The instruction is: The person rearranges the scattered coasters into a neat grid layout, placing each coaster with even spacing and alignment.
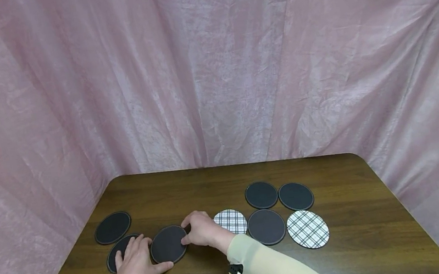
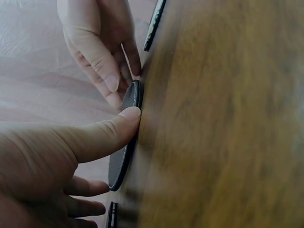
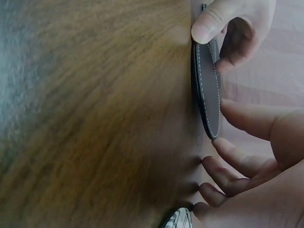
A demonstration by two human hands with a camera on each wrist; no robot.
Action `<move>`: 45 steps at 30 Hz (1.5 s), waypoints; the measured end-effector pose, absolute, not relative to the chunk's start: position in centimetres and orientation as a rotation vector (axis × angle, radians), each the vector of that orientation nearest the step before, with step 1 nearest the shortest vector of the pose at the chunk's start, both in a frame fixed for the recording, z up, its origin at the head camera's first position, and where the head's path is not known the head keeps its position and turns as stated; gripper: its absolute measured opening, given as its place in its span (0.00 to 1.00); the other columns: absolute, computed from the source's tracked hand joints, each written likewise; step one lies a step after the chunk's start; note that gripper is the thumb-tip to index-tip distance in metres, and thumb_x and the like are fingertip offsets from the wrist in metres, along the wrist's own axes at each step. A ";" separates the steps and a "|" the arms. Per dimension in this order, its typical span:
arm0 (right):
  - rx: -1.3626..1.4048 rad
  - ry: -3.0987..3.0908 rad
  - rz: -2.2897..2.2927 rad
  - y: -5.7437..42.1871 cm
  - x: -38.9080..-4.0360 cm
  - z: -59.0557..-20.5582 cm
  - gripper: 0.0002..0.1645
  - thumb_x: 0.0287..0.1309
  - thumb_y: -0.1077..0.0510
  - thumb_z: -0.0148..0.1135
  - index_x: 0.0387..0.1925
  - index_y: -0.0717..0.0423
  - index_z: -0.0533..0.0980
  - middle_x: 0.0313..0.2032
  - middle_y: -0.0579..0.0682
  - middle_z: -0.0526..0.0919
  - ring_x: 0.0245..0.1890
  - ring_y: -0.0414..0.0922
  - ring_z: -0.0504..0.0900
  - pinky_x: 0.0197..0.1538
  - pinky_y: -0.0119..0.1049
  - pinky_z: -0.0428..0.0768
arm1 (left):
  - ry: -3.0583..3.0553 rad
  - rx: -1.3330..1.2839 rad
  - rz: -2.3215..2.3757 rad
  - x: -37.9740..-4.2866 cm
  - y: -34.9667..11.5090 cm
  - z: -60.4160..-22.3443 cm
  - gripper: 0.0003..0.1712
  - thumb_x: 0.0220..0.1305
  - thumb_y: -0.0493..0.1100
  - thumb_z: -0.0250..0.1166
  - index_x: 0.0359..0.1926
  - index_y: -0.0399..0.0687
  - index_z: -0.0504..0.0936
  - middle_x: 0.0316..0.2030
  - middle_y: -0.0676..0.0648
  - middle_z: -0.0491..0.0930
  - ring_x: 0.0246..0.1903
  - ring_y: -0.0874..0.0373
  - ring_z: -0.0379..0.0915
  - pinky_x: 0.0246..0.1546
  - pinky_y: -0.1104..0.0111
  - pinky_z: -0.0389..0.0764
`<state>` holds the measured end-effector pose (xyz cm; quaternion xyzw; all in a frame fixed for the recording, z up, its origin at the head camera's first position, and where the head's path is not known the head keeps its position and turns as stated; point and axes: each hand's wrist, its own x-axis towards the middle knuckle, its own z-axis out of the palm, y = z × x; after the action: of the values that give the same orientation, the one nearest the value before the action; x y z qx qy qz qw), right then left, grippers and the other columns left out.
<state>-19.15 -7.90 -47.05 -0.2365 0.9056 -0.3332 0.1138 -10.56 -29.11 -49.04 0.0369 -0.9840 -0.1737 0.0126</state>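
Both hands are at a round dark coaster (image 1: 169, 244) with a pale stitched rim, low over or on the table at left of centre. My left hand (image 1: 135, 267) holds it from the near left, thumb on the near edge and fingers at the left edge. From the right, my right hand (image 1: 203, 229) pinches its right edge between thumb and index finger. The other fingers of the right hand are bent near the tabletop in the right wrist view. Beneath my left fingers another black coaster (image 1: 112, 258) is partly covered. The held coaster (image 2: 124, 159) appears edge-on in the left wrist view.
A black coaster (image 1: 112, 228) lies at the far left. Beside my right wrist is a plaid coaster (image 1: 231, 221), partly hidden. Further right lie three dark coasters, one a brownish black coaster (image 1: 266, 227), and another plaid coaster (image 1: 308, 229). Pink curtains (image 1: 211, 73) surround the wooden table (image 1: 361, 229).
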 end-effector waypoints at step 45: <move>-0.495 2.623 -1.473 -1.8 -20.2 -46.5 0.15 0.75 0.56 0.73 0.59 0.50 0.85 0.33 0.40 0.86 0.32 0.38 0.82 0.44 0.42 0.81 | -2.865 -0.103 -0.718 -12.9 -24.9 -47.2 0.37 0.61 0.51 0.86 0.63 0.36 0.81 0.40 0.49 0.85 0.47 0.44 0.83 0.73 0.23 0.46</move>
<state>-20.17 -1.79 -46.55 -0.1623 0.8594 -0.4827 0.0463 -12.94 -24.88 -47.23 -0.0349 -0.9652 -0.2420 0.0927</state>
